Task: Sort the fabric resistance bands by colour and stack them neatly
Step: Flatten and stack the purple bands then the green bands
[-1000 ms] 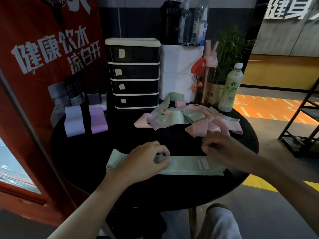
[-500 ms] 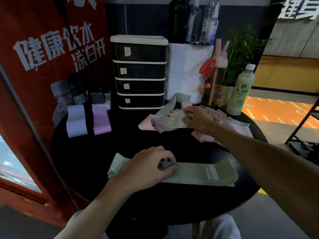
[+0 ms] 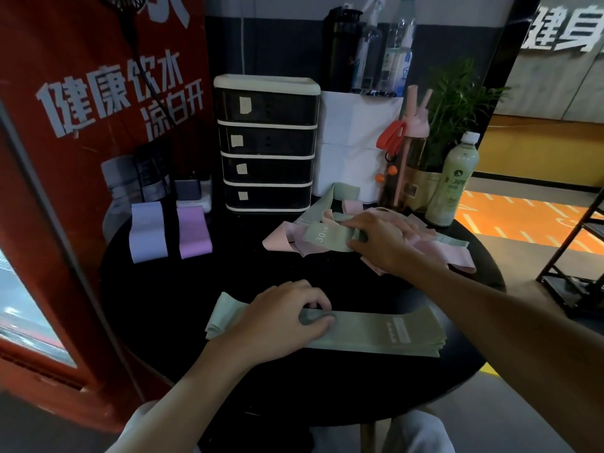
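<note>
Head view, single frame.

Round black table (image 3: 228, 276). At its front edge, a flat stack of green bands (image 3: 385, 331) lies lengthwise, left to right, with a pale label patch near its right end.

Left hand (image 3: 277, 318): rests on the left half of the stack. The fingers are curled and the thumb tip is down on the fabric, pinching the top layers at mid-length.

Right hand (image 3: 379, 238): reaches to the back right of the table. Its fingers are clenched around a green band marked "30" (image 3: 322, 238), which lies on a loose heap of pink and green bands (image 3: 451, 253).

At the left edge, two folded bands lie side by side and apart: a periwinkle band (image 3: 147, 232) and a purple band (image 3: 192, 232).

At the back edge, a four-drawer black organiser (image 3: 268, 142) stands upright. A pale green drink bottle (image 3: 452, 184) stands at the back right, just beside the heap.
</note>
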`<control>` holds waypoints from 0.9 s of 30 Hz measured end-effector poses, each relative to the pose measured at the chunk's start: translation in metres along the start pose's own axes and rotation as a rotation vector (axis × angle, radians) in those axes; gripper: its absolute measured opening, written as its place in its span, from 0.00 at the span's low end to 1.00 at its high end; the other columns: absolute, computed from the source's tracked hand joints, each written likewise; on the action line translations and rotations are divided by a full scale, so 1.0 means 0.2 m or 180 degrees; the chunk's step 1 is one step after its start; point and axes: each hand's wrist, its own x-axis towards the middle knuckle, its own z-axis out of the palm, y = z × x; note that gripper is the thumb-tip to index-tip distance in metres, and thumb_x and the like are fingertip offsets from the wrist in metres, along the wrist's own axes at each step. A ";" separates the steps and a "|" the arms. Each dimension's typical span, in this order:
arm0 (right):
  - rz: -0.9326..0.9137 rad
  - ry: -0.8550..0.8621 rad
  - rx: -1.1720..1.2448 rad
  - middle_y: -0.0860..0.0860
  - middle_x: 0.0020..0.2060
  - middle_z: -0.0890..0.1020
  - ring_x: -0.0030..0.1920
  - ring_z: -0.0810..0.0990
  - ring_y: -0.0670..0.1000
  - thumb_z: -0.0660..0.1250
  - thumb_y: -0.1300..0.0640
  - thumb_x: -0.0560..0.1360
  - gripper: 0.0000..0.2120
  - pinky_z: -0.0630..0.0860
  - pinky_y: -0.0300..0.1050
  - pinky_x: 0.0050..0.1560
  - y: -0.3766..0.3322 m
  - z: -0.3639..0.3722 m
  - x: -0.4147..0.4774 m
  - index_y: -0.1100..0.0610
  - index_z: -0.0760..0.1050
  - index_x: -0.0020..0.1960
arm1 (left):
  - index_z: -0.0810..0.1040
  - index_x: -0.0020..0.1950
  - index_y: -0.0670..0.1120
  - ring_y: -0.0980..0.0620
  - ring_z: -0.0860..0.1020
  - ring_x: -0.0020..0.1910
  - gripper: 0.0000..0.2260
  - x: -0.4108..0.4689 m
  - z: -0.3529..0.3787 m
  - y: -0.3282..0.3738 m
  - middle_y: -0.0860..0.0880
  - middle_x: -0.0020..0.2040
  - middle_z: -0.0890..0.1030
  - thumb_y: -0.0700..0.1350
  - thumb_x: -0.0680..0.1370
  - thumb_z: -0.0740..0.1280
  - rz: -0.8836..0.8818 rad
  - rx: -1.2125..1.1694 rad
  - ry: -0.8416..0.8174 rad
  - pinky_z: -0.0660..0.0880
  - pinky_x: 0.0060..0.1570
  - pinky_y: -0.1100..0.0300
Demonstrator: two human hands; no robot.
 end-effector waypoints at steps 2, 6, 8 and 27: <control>-0.0074 0.0055 0.0023 0.49 0.50 0.80 0.52 0.77 0.49 0.69 0.61 0.72 0.13 0.73 0.42 0.48 -0.02 -0.01 -0.02 0.55 0.81 0.55 | 0.78 0.51 0.59 0.61 0.75 0.49 0.15 0.00 0.00 0.00 0.58 0.47 0.75 0.66 0.72 0.62 0.0004 0.0001 -0.0020 0.74 0.53 0.53; 0.0132 -0.0102 0.0141 0.51 0.59 0.76 0.61 0.72 0.49 0.70 0.60 0.72 0.19 0.66 0.42 0.61 -0.02 -0.01 -0.04 0.54 0.77 0.63 | 0.78 0.50 0.59 0.61 0.75 0.49 0.17 0.00 0.00 0.01 0.58 0.47 0.75 0.67 0.72 0.60 0.0028 -0.0026 -0.0025 0.75 0.52 0.53; 0.0205 -0.0060 0.0113 0.48 0.57 0.73 0.60 0.72 0.48 0.72 0.58 0.72 0.17 0.66 0.41 0.59 -0.01 0.00 -0.02 0.51 0.77 0.60 | 0.78 0.50 0.59 0.61 0.75 0.49 0.16 0.00 0.00 0.00 0.58 0.47 0.75 0.67 0.72 0.60 0.0037 -0.0018 -0.0034 0.74 0.53 0.53; -0.0093 0.0299 0.0415 0.46 0.40 0.78 0.41 0.75 0.43 0.65 0.51 0.79 0.09 0.67 0.31 0.42 -0.11 -0.11 0.00 0.55 0.76 0.43 | 0.80 0.48 0.60 0.62 0.77 0.49 0.12 0.00 0.01 -0.01 0.59 0.47 0.77 0.64 0.71 0.66 -0.0143 -0.0621 0.0186 0.77 0.52 0.55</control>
